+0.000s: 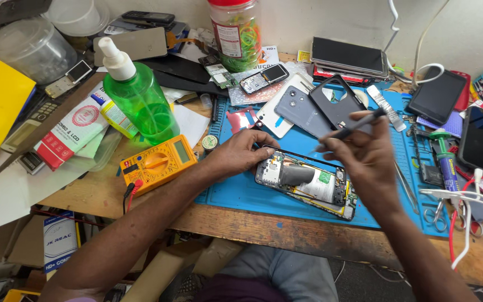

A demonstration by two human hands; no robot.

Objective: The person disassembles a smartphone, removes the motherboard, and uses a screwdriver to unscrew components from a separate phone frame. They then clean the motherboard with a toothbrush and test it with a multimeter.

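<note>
Blue mat: left hand steadies phone, right hand poises tool.

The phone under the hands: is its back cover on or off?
Off. The phone lies on the blue mat with its circuit boards and inner parts exposed.

Bright, even light; soft shadows; edges bend.

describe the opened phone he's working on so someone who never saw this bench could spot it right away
Start at the blue work mat on the wooden bench. Near its front edge, between the left hand and the right hand, lies the opened phone, back cover off. Unlike the other phones around it, which show dark screens or closed backs, its circuit boards and silver insides are exposed.
</note>
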